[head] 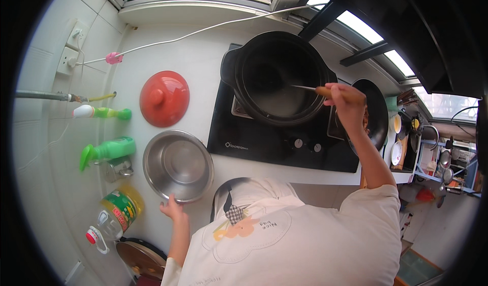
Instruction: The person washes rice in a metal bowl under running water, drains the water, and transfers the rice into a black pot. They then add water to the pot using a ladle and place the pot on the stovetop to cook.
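With my right hand (347, 99) I grip the wooden handle (323, 92) of a kitchen utensil. Its thin metal shaft (303, 87) points into a large black pot (244, 69); the far end is lost in the dark interior. Steam or haze blurs the pot's inside, so its contents are hard to make out. My left hand (175, 211) is at the near rim of a stainless steel basin (154, 168), one finger over the edge. The basin stands on the white counter (206, 57) left of the stove and looks empty inside.
The pot sits on a black gas stove (263, 145) with two knobs. A wok (375, 110) holding food is at its right. A red lid (171, 99), green spray bottle (114, 149), glass mug (118, 169) and oil bottle (122, 206) stand left. A white cable (183, 38) crosses behind.
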Tool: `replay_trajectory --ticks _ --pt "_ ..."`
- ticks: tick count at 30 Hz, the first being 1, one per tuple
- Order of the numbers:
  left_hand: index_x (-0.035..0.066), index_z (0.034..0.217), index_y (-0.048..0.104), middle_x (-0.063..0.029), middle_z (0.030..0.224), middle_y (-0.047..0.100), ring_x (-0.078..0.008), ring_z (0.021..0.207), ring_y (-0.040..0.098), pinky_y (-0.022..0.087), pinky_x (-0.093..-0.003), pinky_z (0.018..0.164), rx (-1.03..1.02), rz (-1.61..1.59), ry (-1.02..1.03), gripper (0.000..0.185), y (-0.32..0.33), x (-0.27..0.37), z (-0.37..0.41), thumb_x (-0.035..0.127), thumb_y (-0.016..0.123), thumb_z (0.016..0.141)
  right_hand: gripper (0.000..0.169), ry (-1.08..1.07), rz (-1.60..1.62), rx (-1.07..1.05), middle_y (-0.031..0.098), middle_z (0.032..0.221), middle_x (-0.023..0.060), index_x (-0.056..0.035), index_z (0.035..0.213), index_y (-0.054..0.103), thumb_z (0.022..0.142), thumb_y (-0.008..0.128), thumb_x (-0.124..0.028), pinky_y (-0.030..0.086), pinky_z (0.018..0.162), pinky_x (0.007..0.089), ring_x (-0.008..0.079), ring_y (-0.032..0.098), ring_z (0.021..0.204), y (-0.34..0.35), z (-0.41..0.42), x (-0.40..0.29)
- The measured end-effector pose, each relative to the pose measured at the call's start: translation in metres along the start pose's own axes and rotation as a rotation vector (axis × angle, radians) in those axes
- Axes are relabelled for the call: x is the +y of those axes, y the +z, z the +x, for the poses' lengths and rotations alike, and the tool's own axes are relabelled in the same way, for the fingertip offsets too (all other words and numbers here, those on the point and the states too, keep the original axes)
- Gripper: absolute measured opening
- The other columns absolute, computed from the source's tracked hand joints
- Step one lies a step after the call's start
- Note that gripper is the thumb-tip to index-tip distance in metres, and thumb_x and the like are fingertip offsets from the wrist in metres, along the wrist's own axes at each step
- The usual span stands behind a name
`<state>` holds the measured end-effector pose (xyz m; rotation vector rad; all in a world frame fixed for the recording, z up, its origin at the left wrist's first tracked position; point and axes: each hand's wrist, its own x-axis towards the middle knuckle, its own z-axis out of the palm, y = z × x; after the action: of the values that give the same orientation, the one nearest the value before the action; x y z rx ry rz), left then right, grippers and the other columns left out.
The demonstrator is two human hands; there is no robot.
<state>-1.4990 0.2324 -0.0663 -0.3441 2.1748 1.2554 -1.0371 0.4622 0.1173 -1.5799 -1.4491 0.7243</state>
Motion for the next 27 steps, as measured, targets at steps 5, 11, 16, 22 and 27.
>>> replay_trajectory --ticks 5,11,16,22,27 --pt "0.006 0.085 0.053 -0.0054 0.078 0.054 -0.0193 0.073 0.056 0.050 -0.0345 0.061 -0.586 -0.019 -0.421 0.015 -0.036 -0.019 0.079 0.001 0.058 0.072 0.023 0.095 0.053 0.054 0.068 0.082 0.0121 0.0030 0.091 0.067 0.087 0.058 -0.018 0.052 0.052 0.0168 0.0103 0.065 0.057 -0.008 0.005 -0.011" --pt "0.002 0.081 0.052 -0.0067 0.078 0.052 -0.0204 0.072 0.056 0.051 -0.0358 0.061 -0.652 0.147 -0.218 0.014 -0.034 0.033 0.034 -0.004 0.052 0.068 0.023 0.033 0.080 0.054 0.068 0.081 0.0116 0.0020 0.091 0.067 0.087 0.058 -0.018 0.052 0.051 0.0164 0.0101 0.065 0.056 -0.024 0.007 -0.026" --pt "0.006 0.094 0.045 -0.0046 0.076 0.051 -0.0180 0.067 0.057 0.054 -0.0354 0.054 -0.732 0.202 -0.057 0.027 -0.041 0.056 -0.005 -0.004 0.051 0.069 0.024 0.013 0.035 0.016 0.068 0.080 0.0104 0.0014 0.092 0.067 0.087 0.057 -0.020 0.052 0.052 0.0169 0.0096 0.064 0.056 -0.040 0.015 -0.039" --pt "0.004 0.105 0.046 -0.0051 0.079 0.053 -0.0175 0.071 0.058 0.053 -0.0350 0.059 -0.744 0.151 -0.197 0.038 -0.014 0.081 -0.088 -0.007 0.049 0.068 0.026 -0.070 0.017 0.024 0.068 0.080 0.0111 0.0024 0.091 0.067 0.086 0.058 -0.021 0.052 0.052 0.0178 0.0111 0.064 0.056 -0.057 0.019 -0.075" --pt "0.005 0.109 0.044 -0.0077 0.081 0.053 -0.0179 0.063 0.058 0.054 -0.0335 0.049 -0.870 0.247 -0.148 0.042 0.001 0.068 -0.100 -0.005 0.048 0.068 0.024 -0.094 0.010 0.039 0.068 0.082 0.0112 0.0022 0.090 0.067 0.085 0.057 -0.019 0.054 0.056 0.0195 0.0122 0.065 0.057 -0.059 0.014 -0.117"
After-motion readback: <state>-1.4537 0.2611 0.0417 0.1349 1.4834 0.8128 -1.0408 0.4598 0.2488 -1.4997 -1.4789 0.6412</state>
